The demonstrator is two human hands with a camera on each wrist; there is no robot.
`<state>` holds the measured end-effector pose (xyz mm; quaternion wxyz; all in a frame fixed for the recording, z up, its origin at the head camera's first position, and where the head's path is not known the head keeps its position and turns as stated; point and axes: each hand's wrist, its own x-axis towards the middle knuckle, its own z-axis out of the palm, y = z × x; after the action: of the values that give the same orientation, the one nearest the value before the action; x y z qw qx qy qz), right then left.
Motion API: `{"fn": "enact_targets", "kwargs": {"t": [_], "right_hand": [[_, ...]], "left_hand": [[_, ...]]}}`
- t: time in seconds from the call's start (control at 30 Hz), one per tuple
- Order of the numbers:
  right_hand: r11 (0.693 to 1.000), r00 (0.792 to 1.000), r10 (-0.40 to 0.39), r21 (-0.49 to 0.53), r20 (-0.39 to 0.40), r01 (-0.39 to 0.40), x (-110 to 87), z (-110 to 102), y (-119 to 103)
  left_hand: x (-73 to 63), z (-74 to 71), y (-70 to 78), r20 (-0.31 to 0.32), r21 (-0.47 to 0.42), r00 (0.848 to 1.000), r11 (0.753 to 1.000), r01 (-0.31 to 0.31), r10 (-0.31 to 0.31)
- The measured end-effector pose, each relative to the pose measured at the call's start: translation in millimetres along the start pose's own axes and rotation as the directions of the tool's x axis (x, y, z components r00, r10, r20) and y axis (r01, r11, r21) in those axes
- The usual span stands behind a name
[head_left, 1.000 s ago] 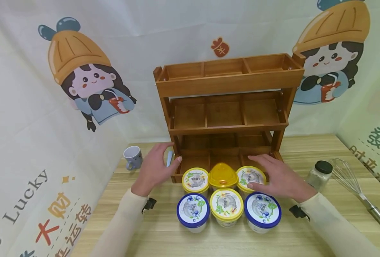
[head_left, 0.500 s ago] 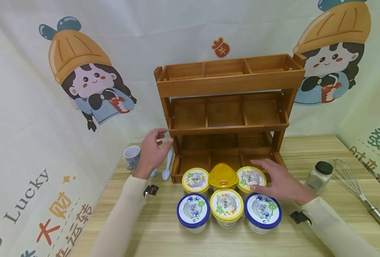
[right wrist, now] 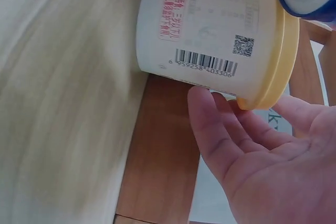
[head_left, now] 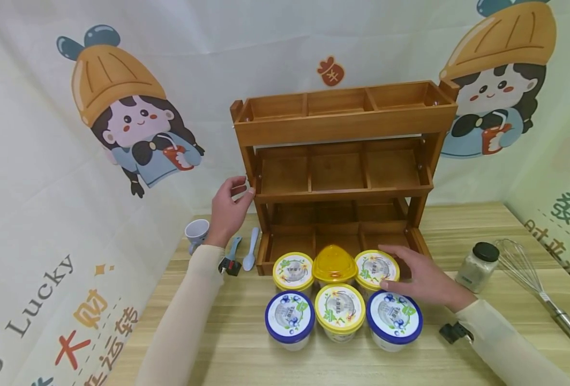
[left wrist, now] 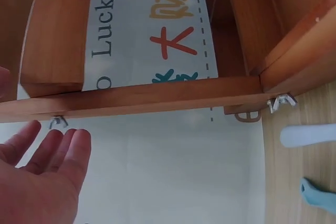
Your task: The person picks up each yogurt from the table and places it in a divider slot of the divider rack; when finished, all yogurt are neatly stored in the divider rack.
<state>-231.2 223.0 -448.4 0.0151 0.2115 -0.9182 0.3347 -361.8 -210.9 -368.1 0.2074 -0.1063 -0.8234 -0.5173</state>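
My left hand [head_left: 229, 212] is raised beside the left post of a three-tier wooden shelf [head_left: 343, 127], fingers loosely bent. In the left wrist view those fingers are close to a wing nut [left wrist: 58, 122] on the frame and hold nothing. Around the right side of a yellow-lidded tub [head_left: 376, 267] lies my right hand [head_left: 427, 276], thumb in front and fingers behind. The right wrist view has its relaxed fingertips by the tub's wall; contact is unclear. Beside it are a tub under a yellow domed lid [head_left: 334, 262] and another yellow-lidded tub [head_left: 293, 269].
In front stand two blue-lidded tubs [head_left: 290, 316] with a yellow-lidded tub [head_left: 340, 308] between them. A mug [head_left: 196, 230] and two pale blue spoons [head_left: 251, 252] are at left. At right are a black-capped jar [head_left: 478, 265] and a whisk [head_left: 545, 295].
My left hand has risen from beside the shelf's bottom tier to its middle tier, uncovering the spoons. My right hand has shifted slightly right. The tubs and shelf have stayed put.
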Motion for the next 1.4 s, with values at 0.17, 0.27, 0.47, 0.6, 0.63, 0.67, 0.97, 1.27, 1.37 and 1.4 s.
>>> {"fn": "enact_targets", "kwargs": {"t": [0.17, 0.27, 0.47, 0.6, 0.63, 0.67, 0.97, 1.27, 1.37, 1.4], "right_hand": [[0.997, 0.999, 0.008, 0.076, 0.034, -0.011, -2.6, 2, 5], [0.992, 0.998, 0.022, 0.124, 0.065, -0.03, -3.0, 4, 6], [0.983, 0.995, 0.051, 0.169, 0.084, -0.065, -2.0, 4, 7], [0.981, 0.996, 0.052, 0.183, 0.079, -0.066, -1.0, 5, 9], [0.98, 0.996, 0.051, 0.188, 0.075, -0.065, -0.7, 5, 10], [0.979, 0.996, 0.05, 0.195, 0.072, -0.063, -0.3, 5, 11], [0.973, 0.997, 0.035, 0.224, 0.07, -0.05, 0.0, 5, 13], [0.941, 0.989, -0.072, 0.336, 0.132, 0.023, 1.0, -2, 26], [0.921, 0.976, -0.125, 0.386, 0.177, 0.048, 3.9, -1, 34], [0.913, 0.972, -0.135, 0.405, 0.193, 0.046, 5.1, -1, 36]], "left_hand": [[12.6, 7.4, -1.4, 0.004, -0.042, 1.0, 0.999, 0.009, -0.008], [18.5, 11.1, -0.8, -0.017, -0.065, 1.0, 0.998, 0.023, -0.024], [27.0, 13.3, 2.0, -0.05, -0.071, 0.998, 0.996, 0.046, -0.049], [30.0, 11.3, 4.1, -0.042, -0.084, 0.996, 0.994, 0.076, -0.079], [30.7, 10.6, 4.7, -0.04, -0.092, 0.995, 0.992, 0.085, -0.089], [31.5, 9.9, 5.0, -0.038, -0.099, 0.995, 0.991, 0.093, -0.098], [37.3, 7.6, 3.6, 0.005, -0.131, 0.991, 0.982, 0.134, -0.134], [36.5, 6.6, 0.5, 0.02, -0.14, 0.989, 0.979, 0.145, -0.143], [35.8, 7.2, -0.6, 0.019, -0.129, 0.989, 0.981, 0.148, -0.146], [35.7, 7.4, -0.6, 0.019, -0.127, 0.989, 0.981, 0.147, -0.145]]}}
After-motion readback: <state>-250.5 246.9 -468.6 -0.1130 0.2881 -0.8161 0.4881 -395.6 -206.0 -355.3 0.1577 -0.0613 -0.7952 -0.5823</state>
